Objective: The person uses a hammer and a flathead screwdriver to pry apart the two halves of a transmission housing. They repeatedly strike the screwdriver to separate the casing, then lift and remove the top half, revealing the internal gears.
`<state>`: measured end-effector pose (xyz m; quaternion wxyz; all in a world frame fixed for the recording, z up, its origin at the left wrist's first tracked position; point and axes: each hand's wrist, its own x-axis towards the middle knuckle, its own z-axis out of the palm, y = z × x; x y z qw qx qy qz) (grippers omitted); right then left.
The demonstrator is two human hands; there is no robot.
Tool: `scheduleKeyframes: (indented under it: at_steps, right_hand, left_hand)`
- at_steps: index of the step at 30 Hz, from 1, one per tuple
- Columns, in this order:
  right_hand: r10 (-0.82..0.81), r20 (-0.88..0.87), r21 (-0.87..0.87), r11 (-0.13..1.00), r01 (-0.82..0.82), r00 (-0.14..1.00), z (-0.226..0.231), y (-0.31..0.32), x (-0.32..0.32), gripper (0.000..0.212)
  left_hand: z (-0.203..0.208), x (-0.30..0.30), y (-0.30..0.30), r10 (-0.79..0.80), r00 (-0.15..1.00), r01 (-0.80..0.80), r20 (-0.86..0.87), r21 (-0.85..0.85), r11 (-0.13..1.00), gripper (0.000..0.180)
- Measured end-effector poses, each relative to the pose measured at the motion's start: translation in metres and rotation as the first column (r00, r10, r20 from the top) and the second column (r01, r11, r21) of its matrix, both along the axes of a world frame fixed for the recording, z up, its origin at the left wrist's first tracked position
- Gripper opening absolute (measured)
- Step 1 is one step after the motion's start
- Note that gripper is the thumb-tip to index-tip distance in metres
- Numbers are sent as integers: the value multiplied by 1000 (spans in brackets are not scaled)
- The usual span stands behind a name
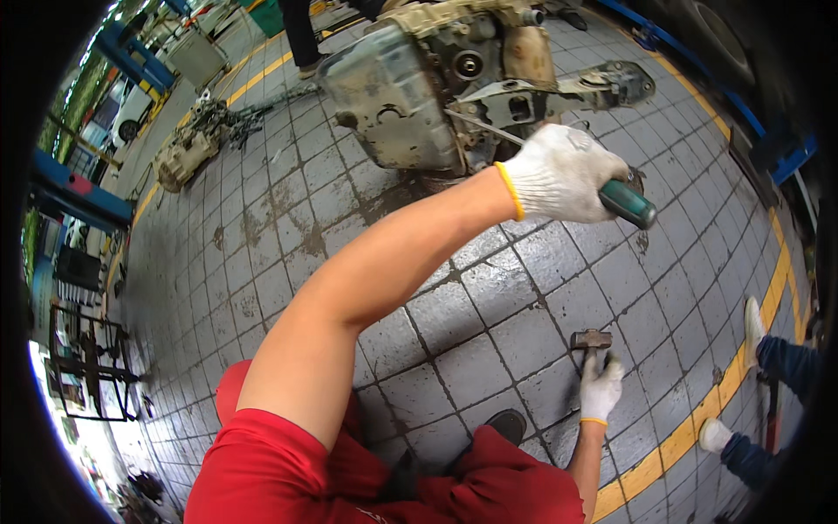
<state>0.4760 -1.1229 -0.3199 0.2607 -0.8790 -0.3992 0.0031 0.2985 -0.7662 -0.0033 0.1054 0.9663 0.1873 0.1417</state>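
Note:
My left hand [567, 175], in a white knit glove with a yellow cuff, is closed round the green handle of a screwdriver [628, 203]. Its metal shaft runs up and left to the seam between the engine [497, 70] and its dirty grey oil pan [384, 96]; whether the tip is wedged in cannot be made out. Lower down, near the floor by my knee, my right hand [601, 389], gloved alike, grips a hammer [591, 339] close under its worn steel head. Most of the hammer's handle is hidden by the hand.
A greasy gearbox-like assembly [188, 148] lies on the tiled floor [288, 218] at far left. Another person's legs [786, 367] stand at right by a yellow line [672, 445]. More legs [301, 35] stand behind the engine. Blue lift parts [83, 192] flank the area.

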Motion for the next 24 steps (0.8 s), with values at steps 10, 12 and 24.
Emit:
scheduleKeyframes:
  at_steps: [10,12,24]
  right_hand:
    - [429,318,235,828,-509,845,313,202,-78,64]
    - [394,375,88,886,-455,839,320,209,-79,54]
    - [413,704,-416,899,-135,578,333,256,-88,30]
  left_hand:
    - [-19,-38,24,-10,981,28,195,-87,996,37]
    - [-13,-69,33,-45,978,54,204,-39,998,43]
    - [54,-227,200,665,625,-737,409,29,675,59]
